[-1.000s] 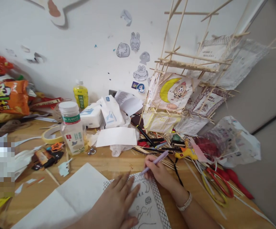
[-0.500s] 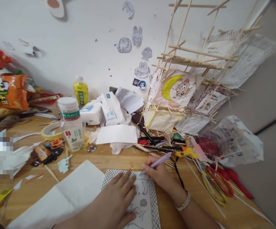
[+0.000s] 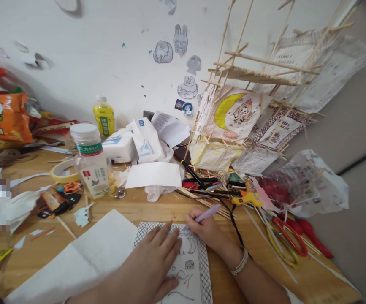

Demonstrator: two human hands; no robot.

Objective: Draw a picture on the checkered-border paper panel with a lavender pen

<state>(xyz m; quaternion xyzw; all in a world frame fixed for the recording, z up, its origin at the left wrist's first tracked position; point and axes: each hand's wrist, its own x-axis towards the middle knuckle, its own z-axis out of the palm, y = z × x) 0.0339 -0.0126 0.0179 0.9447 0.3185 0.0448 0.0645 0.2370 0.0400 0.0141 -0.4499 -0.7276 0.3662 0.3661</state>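
A sheet of drawing paper (image 3: 193, 291) with a cross-hatched border and small ink drawings, a crescent moon among them, lies in front of me. My left hand (image 3: 157, 261) rests flat on its left part, fingers stretched out, hiding some of the drawing. My right hand (image 3: 201, 226) grips a light purple pen (image 3: 208, 213), its tip at the upper border of the sheet. A bracelet circles the right wrist. To the left, a blank white sheet (image 3: 75, 257) lies partly under my left forearm.
Behind stand a clear bottle (image 3: 94, 173), tissue packs (image 3: 146, 141) and a stick frame with drawn panels (image 3: 233, 114). At right lie a yellow glue gun (image 3: 248, 199), scissors (image 3: 292, 238) and a plastic bag (image 3: 318, 185). A tape roll (image 3: 64, 171) and paper scraps sit at left.
The view has shifted slightly, moving the background up and left. The purple pen is tilted a little differently in my right hand; my left hand stays flat on the paper.
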